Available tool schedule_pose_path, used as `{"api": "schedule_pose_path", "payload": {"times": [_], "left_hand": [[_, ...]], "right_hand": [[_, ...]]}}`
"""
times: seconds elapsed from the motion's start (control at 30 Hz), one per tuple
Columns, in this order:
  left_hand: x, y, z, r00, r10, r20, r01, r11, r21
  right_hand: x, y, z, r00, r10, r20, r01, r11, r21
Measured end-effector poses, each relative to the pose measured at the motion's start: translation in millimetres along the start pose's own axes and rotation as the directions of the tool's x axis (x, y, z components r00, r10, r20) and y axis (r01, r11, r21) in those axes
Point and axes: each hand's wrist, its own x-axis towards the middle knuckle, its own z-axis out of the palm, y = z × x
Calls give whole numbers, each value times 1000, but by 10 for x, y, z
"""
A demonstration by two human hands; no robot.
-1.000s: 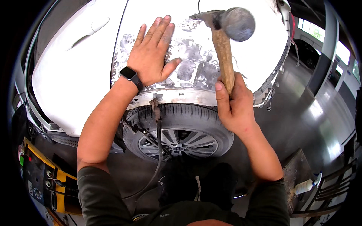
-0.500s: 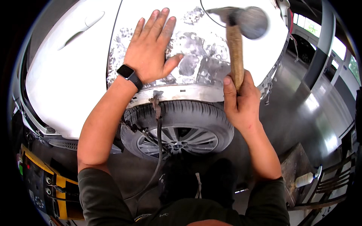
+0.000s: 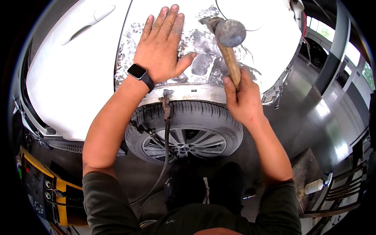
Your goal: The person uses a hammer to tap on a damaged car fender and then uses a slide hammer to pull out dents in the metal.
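My left hand (image 3: 158,55) lies flat on the white car's rear side panel (image 3: 201,64), fingers stretched and thumb out to the right. Bare grey metal patches and worn paint cover the panel around it. My right hand (image 3: 246,98) is wrapped round the wooden handle of a hammer (image 3: 231,58). The hammer's round metal face points up towards me, and its narrow end lies to the left, over the sanded area. Whether the head touches the panel I cannot tell. Below the hands, a clamp (image 3: 166,107) with a black cable grips the wheel arch edge.
Under the arch stands the car's wheel (image 3: 184,145). A yellow and black machine (image 3: 60,196) with cables is at the lower left. To the lower right, a spray bottle (image 3: 315,186) rests by a wooden board (image 3: 307,172). The cable (image 3: 156,184) hangs beside my legs.
The hammer has swung left and down, from the panel's right side to over the sanded patches, my right hand moving with it. My left hand stays flat on the panel.
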Motion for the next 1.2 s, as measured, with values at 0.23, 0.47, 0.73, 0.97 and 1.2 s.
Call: {"api": "schedule_pose_path", "payload": {"times": [0.23, 0.47, 0.73, 0.97, 1.2], "left_hand": [[43, 11, -72, 999, 35, -11, -35, 999, 26], [11, 56, -81, 1000, 12, -6, -12, 1000, 4], [86, 41, -180, 986, -48, 159, 50, 999, -12], [60, 53, -209, 987, -43, 157, 45, 999, -11], [48, 39, -182, 982, -46, 182, 48, 999, -8]], "right_hand": [[-21, 2, 5, 992, -98, -86, 99, 995, 7], [-75, -17, -12, 973, -135, -185, 151, 986, 75], [-73, -1, -64, 998, -35, -50, 36, 999, 37], [-166, -14, -25, 983, -91, -160, 100, 994, 48], [-126, -52, -52, 988, -85, -127, 85, 996, -10]]}}
